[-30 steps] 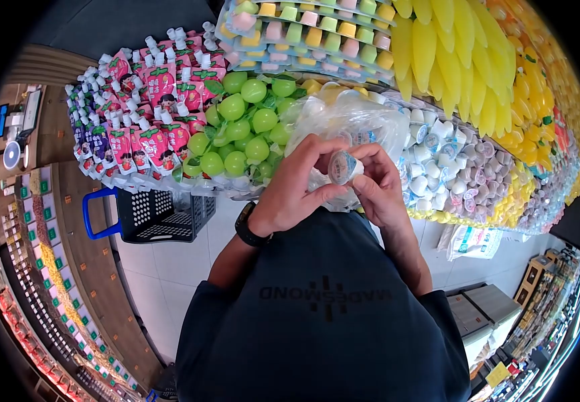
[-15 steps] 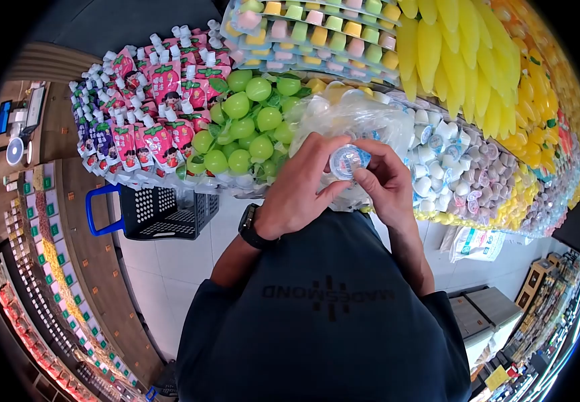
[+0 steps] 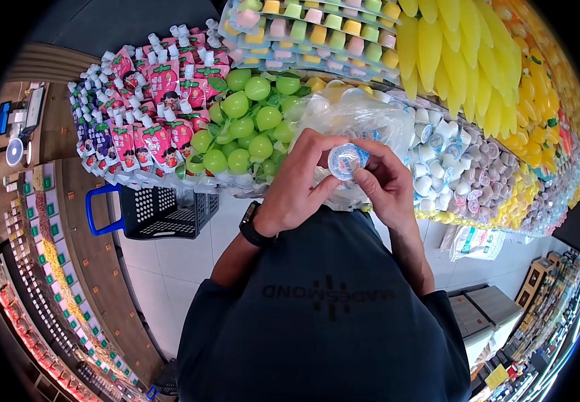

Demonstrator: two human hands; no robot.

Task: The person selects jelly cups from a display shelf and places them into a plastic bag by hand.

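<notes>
A small round jelly cup (image 3: 345, 163) with a clear, blue-printed lid is pinched between my two hands, its lid facing me. My left hand (image 3: 301, 179), with a black watch on the wrist, grips the cup's left side between thumb and fingers. On the other side, my right hand (image 3: 389, 179) has its thumb against the lower right rim and its fingers curled over the top. Just behind my hands lies a crumpled clear plastic bag (image 3: 370, 120) on the display; other cups show dimly through it. Fingertips behind the cup are hidden.
Green ball-shaped packs (image 3: 240, 127) and pink spouted pouches (image 3: 163, 144) lie to the left. White jelly cups (image 3: 437, 157) and yellow banana-shaped packs (image 3: 461, 60) lie right. A black shopping basket (image 3: 163, 211) with a blue handle stands below the display's edge, and white sacks (image 3: 477, 242) sit lower right.
The cup has turned slightly in my fingers, so more of its lid faces me. My left thumb has shifted a little up along the rim. The surroundings are unchanged.
</notes>
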